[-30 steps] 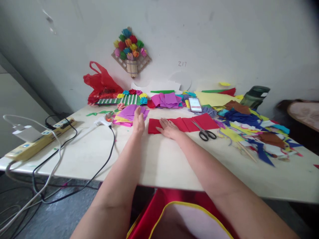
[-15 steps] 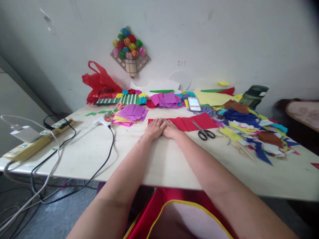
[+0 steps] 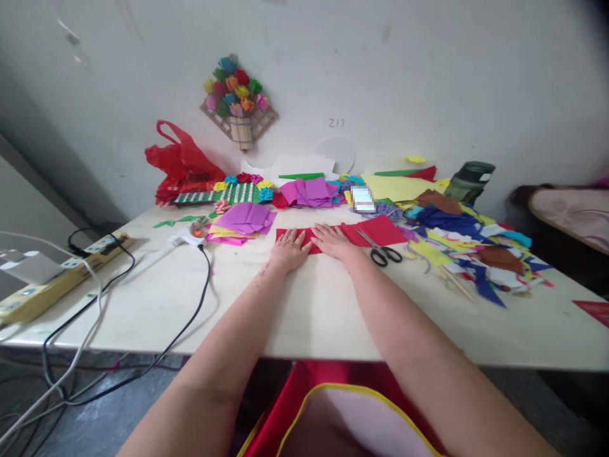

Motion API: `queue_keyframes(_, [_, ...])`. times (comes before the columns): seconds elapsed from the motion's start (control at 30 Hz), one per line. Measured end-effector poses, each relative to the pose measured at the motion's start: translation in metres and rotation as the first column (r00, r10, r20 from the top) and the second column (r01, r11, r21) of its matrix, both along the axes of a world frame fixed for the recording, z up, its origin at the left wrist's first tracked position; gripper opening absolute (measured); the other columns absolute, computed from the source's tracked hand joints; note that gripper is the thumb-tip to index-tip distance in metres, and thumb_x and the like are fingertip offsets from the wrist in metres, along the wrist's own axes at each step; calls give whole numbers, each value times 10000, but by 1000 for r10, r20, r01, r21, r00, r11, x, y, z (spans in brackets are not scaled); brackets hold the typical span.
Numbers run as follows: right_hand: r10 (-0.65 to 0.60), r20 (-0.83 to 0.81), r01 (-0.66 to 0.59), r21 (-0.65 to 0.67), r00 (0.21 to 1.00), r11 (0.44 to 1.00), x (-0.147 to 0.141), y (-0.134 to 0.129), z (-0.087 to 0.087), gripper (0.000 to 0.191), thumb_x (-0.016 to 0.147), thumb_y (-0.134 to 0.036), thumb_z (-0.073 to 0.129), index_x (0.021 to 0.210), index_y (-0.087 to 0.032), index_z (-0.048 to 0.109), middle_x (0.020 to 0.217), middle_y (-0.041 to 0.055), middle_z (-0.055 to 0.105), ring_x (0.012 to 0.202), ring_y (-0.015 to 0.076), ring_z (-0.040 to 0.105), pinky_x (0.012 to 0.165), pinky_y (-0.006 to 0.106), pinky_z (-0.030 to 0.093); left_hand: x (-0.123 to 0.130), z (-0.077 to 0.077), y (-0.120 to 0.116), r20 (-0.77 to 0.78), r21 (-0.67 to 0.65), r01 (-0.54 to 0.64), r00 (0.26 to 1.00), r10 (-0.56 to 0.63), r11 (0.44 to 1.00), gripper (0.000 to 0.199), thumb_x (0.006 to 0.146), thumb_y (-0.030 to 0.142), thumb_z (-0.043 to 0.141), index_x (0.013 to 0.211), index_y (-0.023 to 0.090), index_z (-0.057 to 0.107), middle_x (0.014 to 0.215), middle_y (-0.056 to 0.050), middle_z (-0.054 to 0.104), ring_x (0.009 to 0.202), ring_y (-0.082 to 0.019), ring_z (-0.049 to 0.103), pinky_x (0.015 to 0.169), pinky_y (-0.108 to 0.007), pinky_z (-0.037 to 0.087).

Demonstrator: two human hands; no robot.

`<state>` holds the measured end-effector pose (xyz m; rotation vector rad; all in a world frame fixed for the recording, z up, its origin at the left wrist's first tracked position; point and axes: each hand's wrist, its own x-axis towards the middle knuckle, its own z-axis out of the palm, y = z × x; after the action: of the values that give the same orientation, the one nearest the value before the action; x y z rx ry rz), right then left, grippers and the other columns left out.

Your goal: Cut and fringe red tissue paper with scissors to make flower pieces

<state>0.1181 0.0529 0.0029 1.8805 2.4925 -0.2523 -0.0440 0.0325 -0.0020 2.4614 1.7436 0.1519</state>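
A long strip of red paper (image 3: 383, 230), creased in places, lies across the table before me. My left hand (image 3: 289, 249) rests flat on its left end with the fingers spread. Just to the right, my right hand (image 3: 332, 241) presses flat on the same strip, fingers apart. A bit of red shows between the two hands. Scissors with black handles (image 3: 386, 254) lie to the right of my right hand, their blades over the strip. Purple paper sheets (image 3: 245, 218) are stacked left of my left hand, on yellow and pink ones.
A hot glue gun (image 3: 186, 237) and a yellow power strip (image 3: 66, 276) with loose cables stand at left. Colourful scraps (image 3: 476, 254) heap at right, near a dark green bottle (image 3: 470, 183). Behind are a phone (image 3: 363, 198), purple pieces (image 3: 311, 192) and a red bag (image 3: 183, 158).
My hands were together, touching at the left part of the red strip. Now they are apart, the right hand having slid rightward along it. The view has shifted slightly.
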Motion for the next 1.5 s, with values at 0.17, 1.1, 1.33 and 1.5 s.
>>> queue_keyframes(0.17, [6, -11, -5, 26, 1000, 1000, -1, 4, -3, 594, 927, -454, 145, 1476, -227, 133, 1545, -32, 51, 1415, 165, 14, 1132, 429, 26, 2, 1, 0, -13, 14, -18, 1000, 18, 1000, 701, 888, 563, 121, 1450, 164, 250, 1528, -82, 154, 1402, -218, 108, 1123, -382, 118])
queue_keyframes(1.1, [30, -28, -27, 97, 999, 995, 4, 39, -4, 617, 924, -483, 164, 1472, -200, 161, 1547, 8, 50, 1414, 205, 51, 1129, 407, 45, 5, 4, 33, 4, 5, -49, 999, 49, 999, 701, 881, 569, 159, 1448, 168, 255, 1529, -99, 143, 1403, -234, 98, 1120, -401, 105])
queue_keyframes(1.33, [-32, -18, 34, 79, 999, 996, 2, 35, -2, 628, 916, -492, 170, 1474, -205, 149, 1547, 14, 55, 1414, 215, 41, 1125, 440, 31, 6, 4, 33, -6, 7, -53, 999, 53, 999, 692, 883, 564, 158, 1447, 175, 258, 1527, -97, 149, 1403, -231, 104, 1118, -410, 110])
queue_keyframes(1.5, [-50, -43, 53, 69, 998, 996, 0, 33, 0, 630, 911, -490, 164, 1473, -205, 152, 1548, 15, 54, 1414, 199, 39, 1125, 441, 31, 5, 3, 34, -14, 36, -41, 999, 41, 999, 661, 886, 550, 172, 1444, 209, 265, 1523, -83, 178, 1399, -236, 130, 1109, -432, 136])
